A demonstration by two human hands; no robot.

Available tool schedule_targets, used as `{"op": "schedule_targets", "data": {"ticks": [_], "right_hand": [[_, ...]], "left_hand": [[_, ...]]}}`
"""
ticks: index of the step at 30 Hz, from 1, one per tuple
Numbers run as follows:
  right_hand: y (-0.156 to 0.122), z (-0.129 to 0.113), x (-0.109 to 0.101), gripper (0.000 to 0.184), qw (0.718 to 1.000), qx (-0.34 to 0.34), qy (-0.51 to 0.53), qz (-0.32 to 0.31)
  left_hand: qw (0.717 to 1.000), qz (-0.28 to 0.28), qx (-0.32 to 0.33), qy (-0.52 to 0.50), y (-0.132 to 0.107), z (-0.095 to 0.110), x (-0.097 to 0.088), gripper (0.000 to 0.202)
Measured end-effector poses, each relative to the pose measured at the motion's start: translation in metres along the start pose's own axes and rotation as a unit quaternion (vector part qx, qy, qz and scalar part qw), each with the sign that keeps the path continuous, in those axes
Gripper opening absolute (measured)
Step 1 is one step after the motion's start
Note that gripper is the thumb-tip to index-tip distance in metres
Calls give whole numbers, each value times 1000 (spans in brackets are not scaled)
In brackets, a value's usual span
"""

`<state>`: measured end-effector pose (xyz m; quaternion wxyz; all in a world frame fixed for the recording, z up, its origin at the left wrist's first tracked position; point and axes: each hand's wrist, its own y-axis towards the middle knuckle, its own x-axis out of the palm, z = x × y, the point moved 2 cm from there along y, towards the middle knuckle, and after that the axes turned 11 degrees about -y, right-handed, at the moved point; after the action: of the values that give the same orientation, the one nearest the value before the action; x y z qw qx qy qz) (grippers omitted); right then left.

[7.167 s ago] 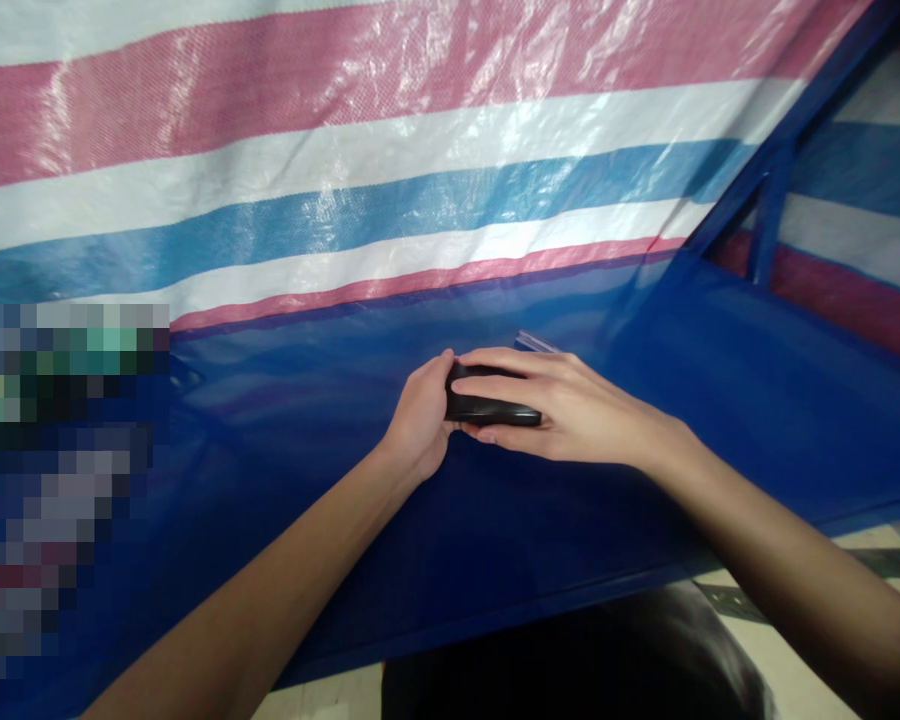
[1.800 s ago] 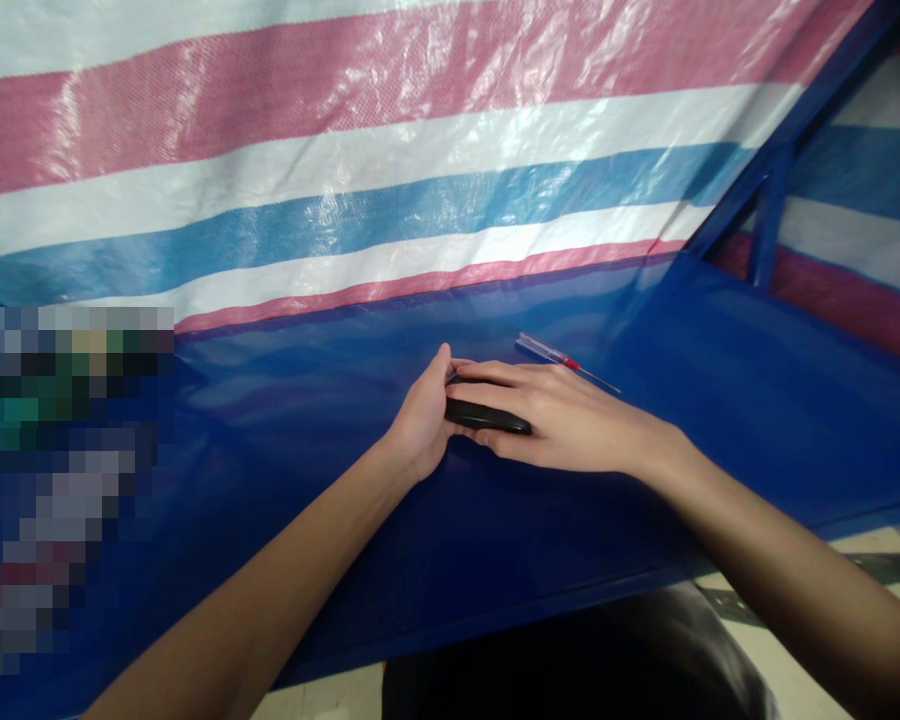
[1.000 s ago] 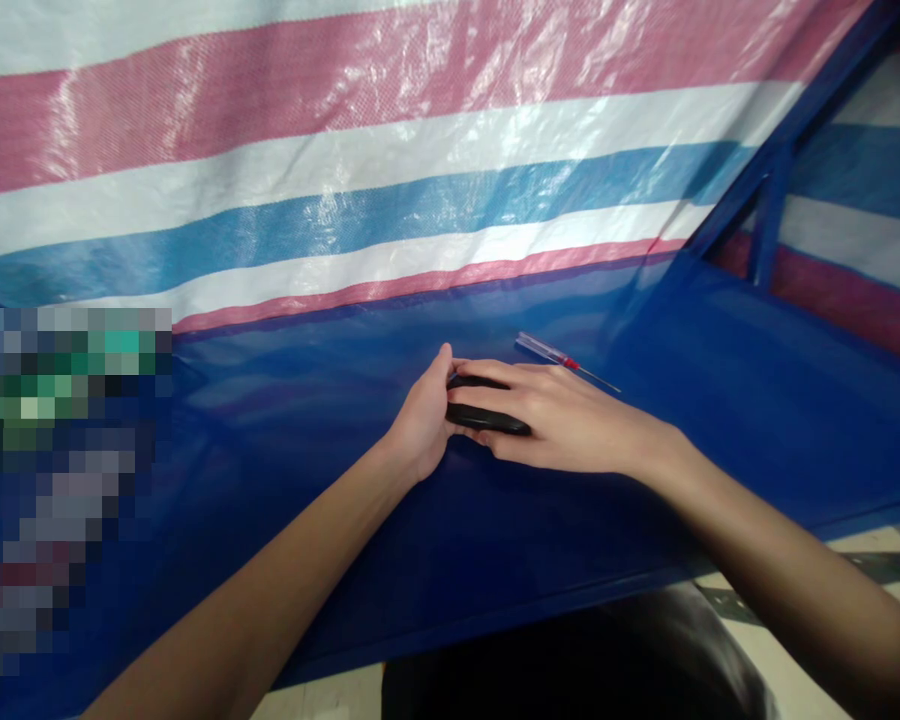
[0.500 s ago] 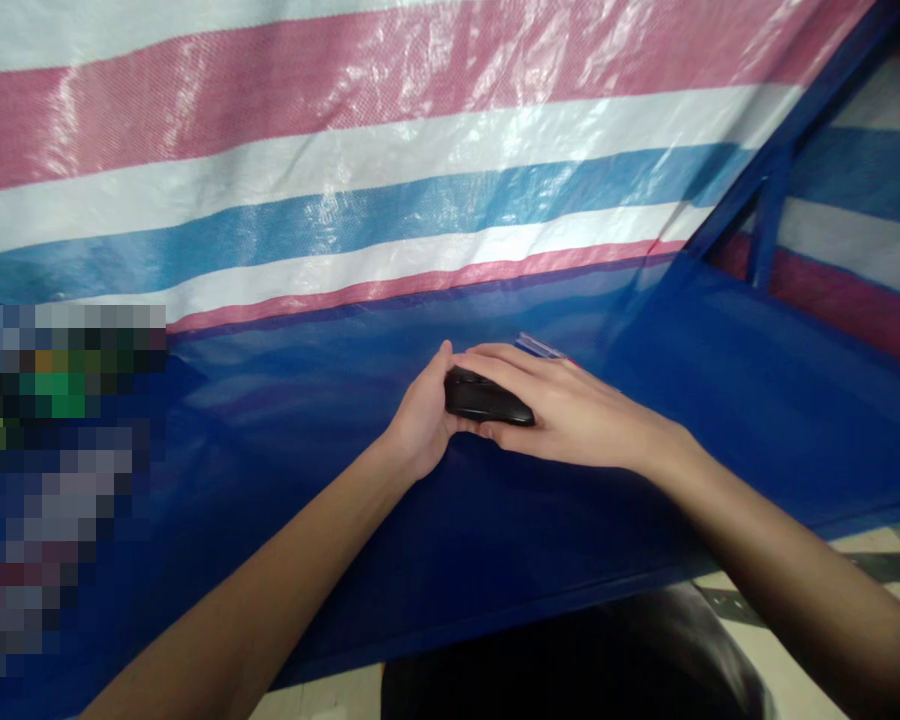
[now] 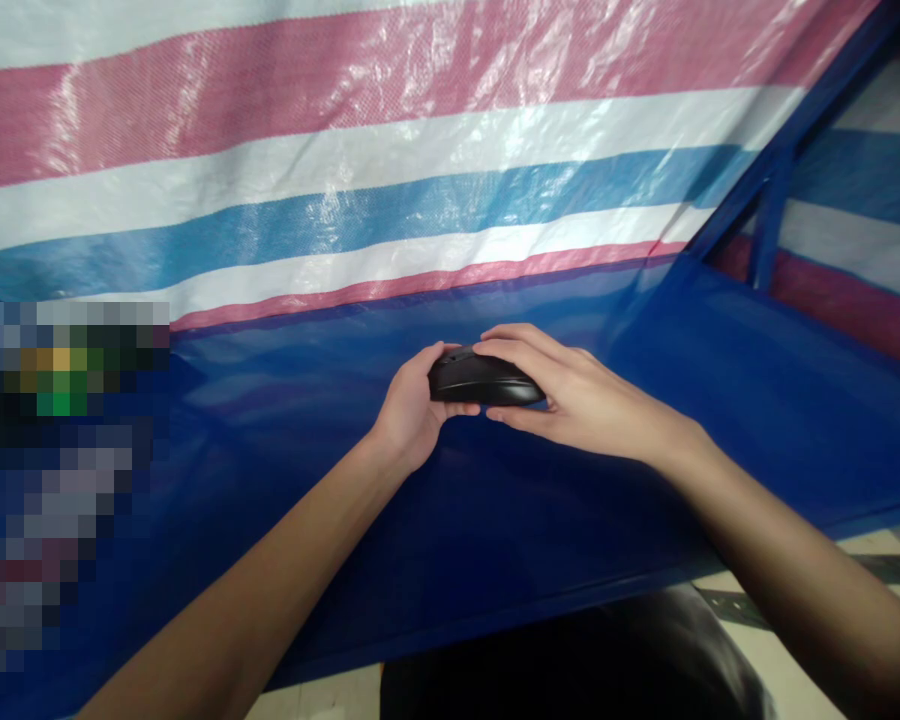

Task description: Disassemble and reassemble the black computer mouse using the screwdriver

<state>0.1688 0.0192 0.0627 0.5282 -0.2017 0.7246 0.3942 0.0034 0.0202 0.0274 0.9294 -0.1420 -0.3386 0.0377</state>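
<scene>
A black computer mouse [image 5: 487, 382] is between my two hands, its side turned toward me above the blue surface. My left hand [image 5: 412, 405] grips its left end, with the thumb along the top and fingers curled beneath. Over the right end lies my right hand [image 5: 581, 390], its fingers bent across the top and its thumb along the near side. Part of the mouse's top and its underside are hidden by my fingers.
The blue table surface [image 5: 330, 540] spreads under my arms. Behind it hangs a striped plastic sheet [image 5: 360, 220], and a blue frame post [image 5: 769, 225] rises at the right. A blurred-out patch [image 5: 60, 450] covers things on the left.
Both hands have lifted slightly with the mouse, and more of its side shows. My right hand's grip has loosened a little. A small blue-and-white item behind it no longer shows.
</scene>
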Motion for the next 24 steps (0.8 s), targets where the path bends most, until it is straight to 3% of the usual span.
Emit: {"op": "schedule_targets", "data": {"ticks": [3, 8, 14, 16, 24], "right_hand": [[-1, 2, -3, 50, 999, 23, 16, 26], [-5, 11, -9, 59, 990, 92, 69, 86], [-3, 12, -10, 39, 986, 98, 63, 123], [-1, 7, -7, 41, 989, 87, 61, 106], [3, -1, -2, 39, 991, 109, 24, 72]], "left_hand": [[998, -44, -30, 27, -2, 2, 1, 26], [969, -199, -116, 89, -9, -2, 6, 49], [916, -331, -190, 124, -19, -18, 9, 56], [911, -333, -213, 118, -21, -25, 10, 58], [939, -276, -177, 105, -25, -32, 16, 40]]}}
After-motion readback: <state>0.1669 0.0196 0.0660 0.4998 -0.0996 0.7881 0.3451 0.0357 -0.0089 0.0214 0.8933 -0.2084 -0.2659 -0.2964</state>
